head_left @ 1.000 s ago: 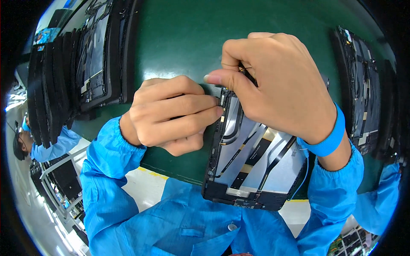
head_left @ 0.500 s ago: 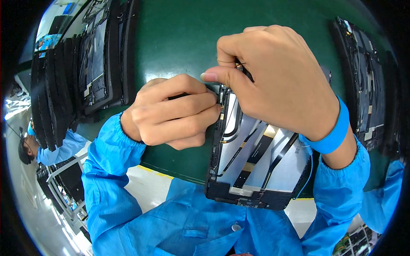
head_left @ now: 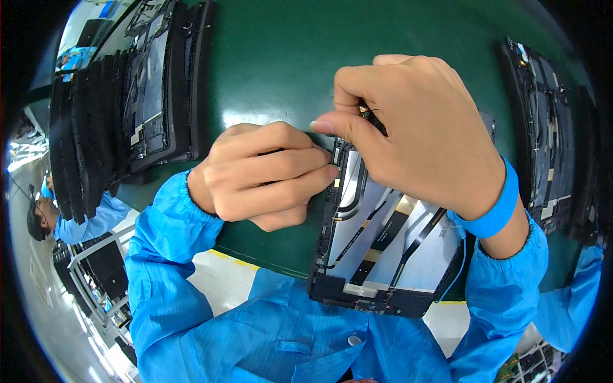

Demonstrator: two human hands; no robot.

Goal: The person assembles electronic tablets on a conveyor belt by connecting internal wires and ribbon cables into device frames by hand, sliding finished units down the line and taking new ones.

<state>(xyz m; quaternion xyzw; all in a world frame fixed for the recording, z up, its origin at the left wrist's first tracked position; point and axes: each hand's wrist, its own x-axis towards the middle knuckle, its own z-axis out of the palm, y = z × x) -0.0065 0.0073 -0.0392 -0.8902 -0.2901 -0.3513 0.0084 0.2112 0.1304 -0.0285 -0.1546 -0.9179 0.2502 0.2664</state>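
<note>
An opened tablet lies at a slant in front of me. Its silver inside, black frame and dark flat cables are exposed. My left hand is closed, its curled fingertips pressed against the tablet's left edge. Over the upper part of the tablet bends my right hand, thumb and index finger brought together near the top left corner. A small dark piece with a gold spot shows between them, but I cannot make out what they hold. The right hand covers much of the tablet's top. A blue wrist strap with a thin cord circles my right wrist.
On the left, several opened tablets in black foam stand in a row. More opened tablets lean at the right edge of the green table. Beyond the table at far left are a person in blue and a white rack.
Both hands and the tablet's upper part appear slightly lower and further right; the surroundings shift a little too. The hands keep nearly the same pose.
</note>
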